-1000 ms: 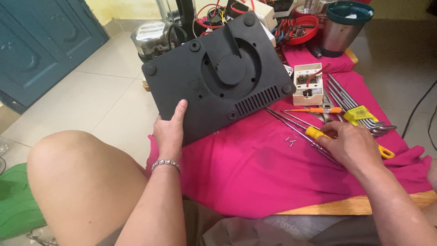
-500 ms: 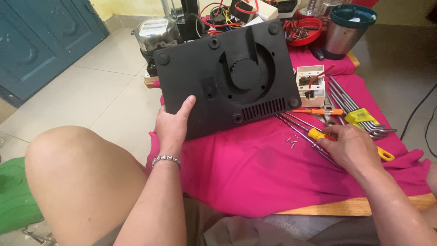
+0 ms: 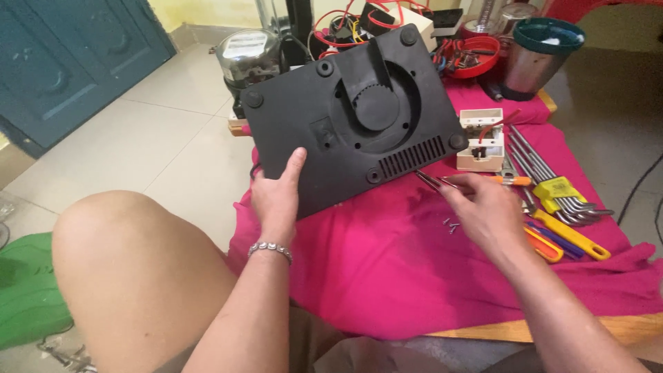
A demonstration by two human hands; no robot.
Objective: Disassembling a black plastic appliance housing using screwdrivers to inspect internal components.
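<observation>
Gripping the black appliance base (image 3: 352, 117) by its lower left corner, the left hand (image 3: 276, 197) has tipped it more upright over the pink cloth (image 3: 387, 269). Right of that base, the right hand (image 3: 483, 207) has lifted off the screwdrivers (image 3: 559, 238), fingers now pinching a thin metal tool (image 3: 431, 181) aimed toward the base's lower edge.

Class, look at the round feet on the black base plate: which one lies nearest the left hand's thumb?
The foot near the slotted vent, on the lower edge. It lies closest to the left hand; the other feet sit at the upper corners and the right one.
</observation>
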